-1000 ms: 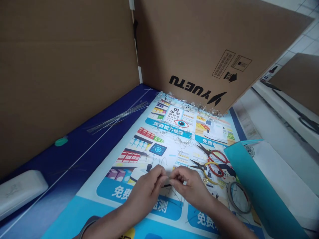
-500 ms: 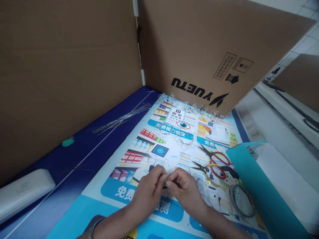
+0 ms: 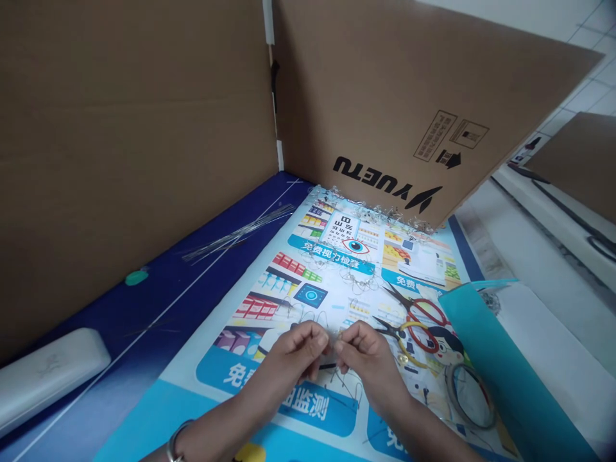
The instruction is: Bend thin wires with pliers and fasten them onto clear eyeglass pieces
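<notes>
Over the printed sheet (image 3: 289,308), my left hand (image 3: 305,350) and my right hand (image 3: 363,353) are close together with a narrow gap between them. Both are closed, thumb pressed to the fingers. Thin wire strands (image 3: 344,383) show just below and between the fingertips, but what each pinch holds is too small to make out. To the right of my right hand lie scissors with red handles (image 3: 428,313) and scissors with yellow and red handles (image 3: 414,337).
A roll of tape (image 3: 450,391) lies right of the scissors, beside a teal-edged box (image 3: 510,366). Wire pieces (image 3: 359,277) and a wire bundle (image 3: 240,232) lie farther back. Cardboard walls (image 3: 385,96) stand behind; a white case (image 3: 52,378) is at left.
My hands have moved slightly apart, my right hand a little to the right. More thin wire now shows below them. The whole view has shifted slightly.
</notes>
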Demonstrator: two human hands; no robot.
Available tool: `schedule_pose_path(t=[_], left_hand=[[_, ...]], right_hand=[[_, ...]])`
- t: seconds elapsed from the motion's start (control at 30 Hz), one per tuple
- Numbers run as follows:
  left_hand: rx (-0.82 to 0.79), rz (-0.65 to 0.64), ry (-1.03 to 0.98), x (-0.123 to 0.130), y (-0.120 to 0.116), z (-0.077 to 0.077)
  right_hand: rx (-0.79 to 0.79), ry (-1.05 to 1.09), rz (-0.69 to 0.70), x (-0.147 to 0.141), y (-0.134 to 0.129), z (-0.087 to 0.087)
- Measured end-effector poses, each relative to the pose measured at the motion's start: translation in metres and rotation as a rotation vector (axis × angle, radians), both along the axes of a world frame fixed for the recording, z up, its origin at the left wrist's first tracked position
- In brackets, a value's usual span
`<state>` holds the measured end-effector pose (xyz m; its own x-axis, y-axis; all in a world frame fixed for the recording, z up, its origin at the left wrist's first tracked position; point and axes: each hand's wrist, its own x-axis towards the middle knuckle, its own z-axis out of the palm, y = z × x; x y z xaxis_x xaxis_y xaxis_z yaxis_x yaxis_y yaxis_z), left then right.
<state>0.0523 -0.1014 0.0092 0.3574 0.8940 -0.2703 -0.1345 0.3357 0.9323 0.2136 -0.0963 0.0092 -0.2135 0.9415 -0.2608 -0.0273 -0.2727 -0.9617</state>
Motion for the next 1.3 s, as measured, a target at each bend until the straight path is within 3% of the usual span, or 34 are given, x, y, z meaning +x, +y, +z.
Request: schedule_pose_path(t=[0.1, 0.37, 0.57, 0.73, 0.83, 1.07, 1.2, 1.3], left_hand=[[0.008, 0.005, 0.045, 0.001, 0.000, -0.005], [0.122, 0.204, 0.185, 0.012, -0.010, -0.017], [0.125, 0.091, 0.139, -0.004, 0.001, -0.002], [0.227, 0.517, 0.127, -0.034, 0.022, 0.008], [0.205, 0.676, 0.129, -0.042, 0.029, 0.007], [0.236, 0.765, 0.104, -0.044, 0.033, 0.007], [0.284, 0.838, 0.082, -0.044, 0.033, 0.009], [0.276, 0.820, 0.061, -0.044, 0.034, 0.008]], right_hand=[[-0.001, 0.026, 0.015, -0.001, -0.002, -0.001], [-0.001, 0.038, 0.030, -0.008, -0.010, -0.006], [0.048, -0.156, 0.043, 0.001, 0.006, 0.004], [0.207, -0.622, 0.121, 0.017, 0.032, 0.008], [0.304, -0.913, 0.245, 0.017, 0.041, 0.007], [0.450, -1.295, 0.331, 0.000, 0.055, 0.008], [0.436, -1.277, 0.330, -0.012, 0.071, 0.007], [0.429, -1.235, 0.342, -0.024, 0.085, 0.003]])
